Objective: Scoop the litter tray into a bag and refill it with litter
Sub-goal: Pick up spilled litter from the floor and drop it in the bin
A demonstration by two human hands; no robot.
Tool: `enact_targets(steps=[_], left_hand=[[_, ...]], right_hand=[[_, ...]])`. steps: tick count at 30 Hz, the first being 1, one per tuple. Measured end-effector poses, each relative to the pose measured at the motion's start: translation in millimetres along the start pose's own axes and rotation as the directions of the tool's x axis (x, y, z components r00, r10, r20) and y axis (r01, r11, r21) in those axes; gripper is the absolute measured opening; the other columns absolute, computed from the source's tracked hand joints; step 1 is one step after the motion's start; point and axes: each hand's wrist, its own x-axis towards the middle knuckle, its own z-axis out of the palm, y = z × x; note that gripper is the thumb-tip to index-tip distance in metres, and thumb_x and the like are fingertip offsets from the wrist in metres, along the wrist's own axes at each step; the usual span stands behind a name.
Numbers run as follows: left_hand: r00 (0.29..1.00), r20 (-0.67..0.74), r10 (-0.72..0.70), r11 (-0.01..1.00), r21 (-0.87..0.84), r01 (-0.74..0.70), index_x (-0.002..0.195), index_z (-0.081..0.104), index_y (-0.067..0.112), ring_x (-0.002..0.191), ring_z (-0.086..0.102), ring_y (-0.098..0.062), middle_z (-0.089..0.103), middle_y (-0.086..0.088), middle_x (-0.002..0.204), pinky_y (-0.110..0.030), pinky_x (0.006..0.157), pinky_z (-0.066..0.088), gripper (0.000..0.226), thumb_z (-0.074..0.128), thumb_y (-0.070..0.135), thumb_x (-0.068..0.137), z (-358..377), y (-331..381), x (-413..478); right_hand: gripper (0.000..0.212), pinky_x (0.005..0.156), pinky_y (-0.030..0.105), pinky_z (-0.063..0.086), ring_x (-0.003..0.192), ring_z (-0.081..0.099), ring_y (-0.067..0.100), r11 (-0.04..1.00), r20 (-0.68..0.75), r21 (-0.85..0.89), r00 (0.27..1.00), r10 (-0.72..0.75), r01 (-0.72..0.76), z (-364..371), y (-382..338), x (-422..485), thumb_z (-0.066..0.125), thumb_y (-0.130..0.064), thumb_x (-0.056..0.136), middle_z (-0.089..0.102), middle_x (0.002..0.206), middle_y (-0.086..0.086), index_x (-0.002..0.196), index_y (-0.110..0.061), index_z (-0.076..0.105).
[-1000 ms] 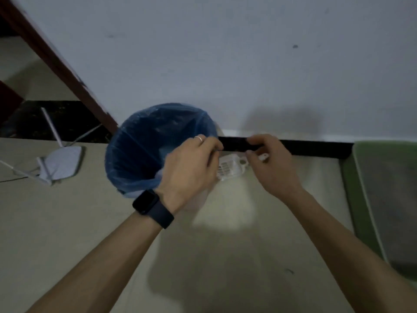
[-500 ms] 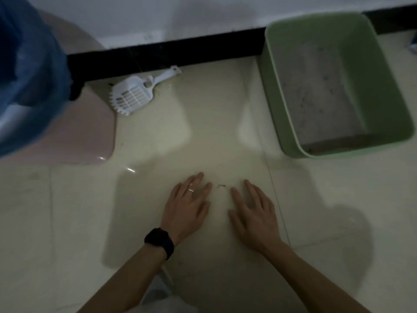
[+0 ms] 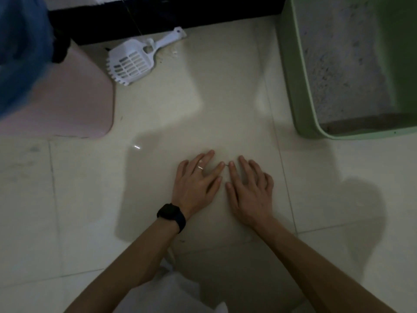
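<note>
Moved: the left hand (image 3: 196, 181) and right hand (image 3: 248, 190) have drawn together since half a second ago, index fingertips now almost meeting; the head camera has dropped closer to the floor (image 3: 90, 199)
Grip: both hands lie palm-down with fingers spread and straight, so each grip is apart and holds nothing; a tiny pale speck sits between the index tips, too small to identify
Scoop: the white slotted scoop (image 3: 133, 59) lies on the floor at eleven o'clock from the hands, well apart from them, handle pointing to one o'clock toward the black skirting (image 3: 158, 12)
Tray: the green litter tray (image 3: 293, 75) stands at two o'clock, grey litter (image 3: 343, 64) spread thin across its bottom
Bag: the blue bag (image 3: 20, 53) lines the pink bin (image 3: 74, 105) at ten o'clock, just beside the scoop
Handling: the scoop looks like light, stiff plastic, best taken by its narrow handle; the tray is likely rigid and heavier with litter, best held at its rim; the bag is soft and thin, probably slack at the mouth
Unchanged: scoop, bin and tray sit where they did half a second ago; a second ago both hands held the scoop at the bag's mouth
</note>
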Motion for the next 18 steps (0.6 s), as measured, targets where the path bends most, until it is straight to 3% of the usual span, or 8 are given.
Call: enact_targets(steps=[3, 7, 11, 15, 18], left_hand=[[0.992, -0.127, 0.009, 0.996, -0.087, -0.02, 0.103, 0.076, 0.027, 0.116, 0.053, -0.028, 0.06, -0.005, 0.135, -0.039, 0.091, 0.045, 0.015, 0.07, 0.032, 0.091, 1.5, 2.3, 15.8], [0.993, -0.115, 0.011, 0.98, -0.197, -0.034, 0.08, 0.077, 0.019, 0.11, 0.058, -0.031, 0.064, -0.006, 0.128, -0.038, 0.085, 0.046, 0.009, 0.076, 0.026, 0.086, 0.6, 2.9, 35.6], [0.988, -0.137, 0.07, 0.984, -0.153, -0.091, 0.085, 0.073, 0.011, 0.107, 0.058, -0.027, 0.067, -0.005, 0.119, -0.039, 0.084, 0.047, 0.011, 0.071, 0.021, 0.089, 9.0, 2.4, 38.9], [0.975, -0.155, 0.159, 0.984, -0.059, -0.169, 0.095, 0.071, 0.008, 0.107, 0.054, -0.025, 0.068, -0.006, 0.114, -0.036, 0.086, 0.041, 0.018, 0.058, 0.02, 0.094, 18.6, 0.5, 39.8], [0.97, -0.141, 0.197, 0.979, -0.028, -0.202, 0.096, 0.069, 0.006, 0.106, 0.051, -0.025, 0.067, -0.008, 0.114, -0.036, 0.087, 0.04, 0.008, 0.066, 0.01, 0.09, 19.2, -2.0, 42.2]], right_hand=[[0.035, 0.093, 0.042, 0.039, 0.125, 0.051, 0.027, 0.995, -0.24, 0.059, 0.968, -0.069, 0.086, 2.8, 8.8, 11.9, 0.057, -0.038, 0.096, 0.055, 0.139, 0.003, 0.129, -0.029, 0.062], [0.02, 0.076, 0.04, 0.047, 0.102, 0.057, 0.029, 0.963, -0.32, 0.178, 0.938, -0.137, 0.202, 3.8, 16.4, 32.9, 0.07, -0.027, 0.089, 0.069, 0.11, 0.0, 0.107, -0.021, 0.075], [0.012, 0.076, 0.037, 0.05, 0.092, 0.053, 0.025, 0.937, -0.328, 0.287, 0.939, -0.1, 0.2, 5.1, 15.7, 41.5, 0.072, -0.024, 0.089, 0.071, 0.098, -0.001, 0.096, -0.017, 0.078], [0.013, 0.078, 0.034, 0.05, 0.089, 0.052, 0.025, 0.926, -0.332, 0.286, 0.932, -0.145, 0.246, 2.6, 16.8, 43.8, 0.068, -0.022, 0.091, 0.07, 0.095, 0.002, 0.094, -0.013, 0.077], [0.012, 0.075, 0.038, 0.05, 0.087, 0.057, 0.028, 0.925, -0.33, 0.246, 0.922, -0.201, 0.29, 2.6, 16.7, 48.0, 0.067, -0.02, 0.091, 0.069, 0.096, 0.004, 0.092, -0.011, 0.075]])
